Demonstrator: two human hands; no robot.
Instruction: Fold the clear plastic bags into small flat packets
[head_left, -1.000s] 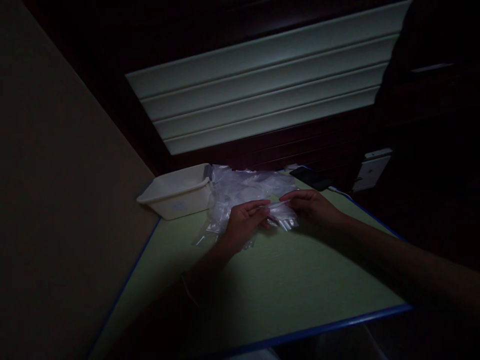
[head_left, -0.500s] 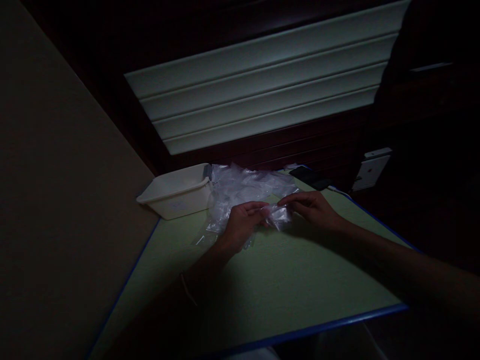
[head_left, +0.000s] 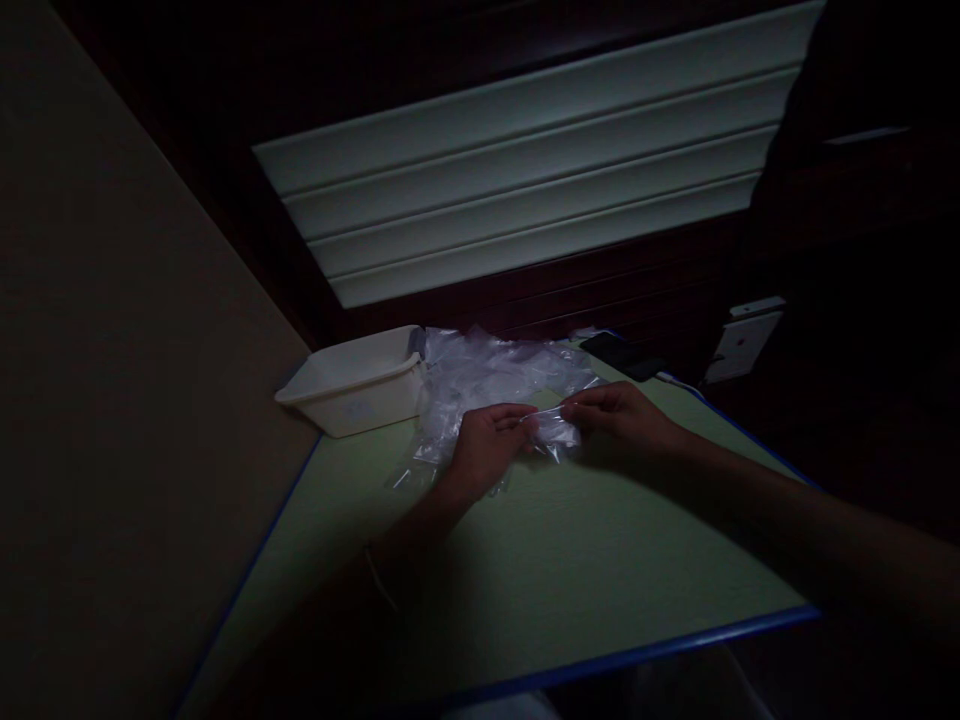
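In dim light my left hand (head_left: 484,450) and my right hand (head_left: 622,420) pinch the two ends of a small clear plastic bag (head_left: 553,428) just above a green table (head_left: 570,570). The fingers of both hands are closed on the bag's top edge. Behind the hands lies a heap of several more clear plastic bags (head_left: 487,375). What the held bag contains is too dark to tell.
A cream plastic bin (head_left: 352,385) stands at the table's far left corner, next to the heap. A dark flat object (head_left: 619,355) lies at the far edge. A white box (head_left: 742,340) hangs on the dark wall to the right. The table has a blue rim (head_left: 637,655).
The hands drew closer together over the small bag, then spread a little again. The right hand shifted slightly left. The heap and bin have not moved.
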